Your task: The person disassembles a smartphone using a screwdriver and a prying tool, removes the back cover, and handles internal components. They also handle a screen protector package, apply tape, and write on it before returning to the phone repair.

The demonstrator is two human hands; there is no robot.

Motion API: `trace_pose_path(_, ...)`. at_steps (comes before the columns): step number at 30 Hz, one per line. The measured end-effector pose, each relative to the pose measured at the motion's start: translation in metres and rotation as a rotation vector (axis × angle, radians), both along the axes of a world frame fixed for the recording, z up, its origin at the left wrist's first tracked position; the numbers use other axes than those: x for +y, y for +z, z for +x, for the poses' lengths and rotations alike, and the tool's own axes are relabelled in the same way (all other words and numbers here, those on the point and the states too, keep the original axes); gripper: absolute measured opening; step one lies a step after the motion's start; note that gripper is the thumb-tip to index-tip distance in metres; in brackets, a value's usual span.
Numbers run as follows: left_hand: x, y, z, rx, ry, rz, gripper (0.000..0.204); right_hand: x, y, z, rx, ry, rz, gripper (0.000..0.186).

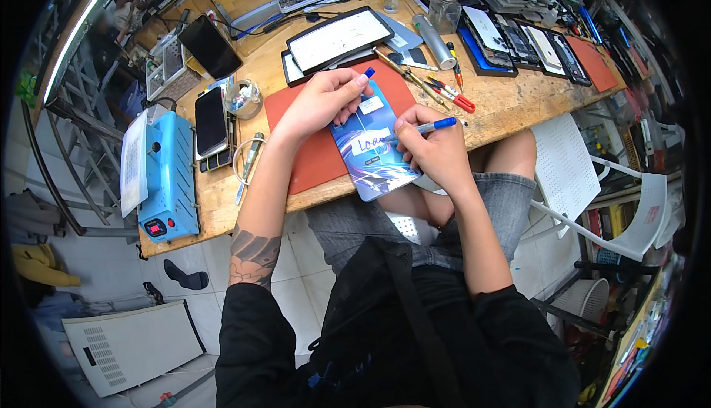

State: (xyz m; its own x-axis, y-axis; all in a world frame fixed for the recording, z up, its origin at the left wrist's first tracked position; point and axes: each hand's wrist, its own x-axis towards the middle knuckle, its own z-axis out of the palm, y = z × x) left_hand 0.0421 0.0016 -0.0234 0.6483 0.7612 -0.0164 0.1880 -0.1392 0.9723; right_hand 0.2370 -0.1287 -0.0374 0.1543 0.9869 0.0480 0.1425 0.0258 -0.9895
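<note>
Head view shows the right hand (438, 149) with its grip clamped around a pen (435, 126), the writing end at a handwritten white patch on a blue packet (376, 172). The left hand's (320, 104) grip is pinched on a small blue cap (369, 72), above the packet's upper end. The packet lies on a red mat (307, 167) at the desk's (511, 108) front edge.
</note>
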Motion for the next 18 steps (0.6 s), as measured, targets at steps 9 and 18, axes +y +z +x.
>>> trace_pose_path(9, -0.001, 0.002, 0.000, 0.030, -0.008, -0.007, 0.040, -0.001, 0.002, 0.000, -0.023, 0.002, 0.029, 0.020)
trace_pose_path(18, -0.005, 0.001, -0.001, -0.017, -0.043, 0.025, 0.027, 0.003, 0.000, 0.010, 0.257, -0.114, 0.180, 0.016)
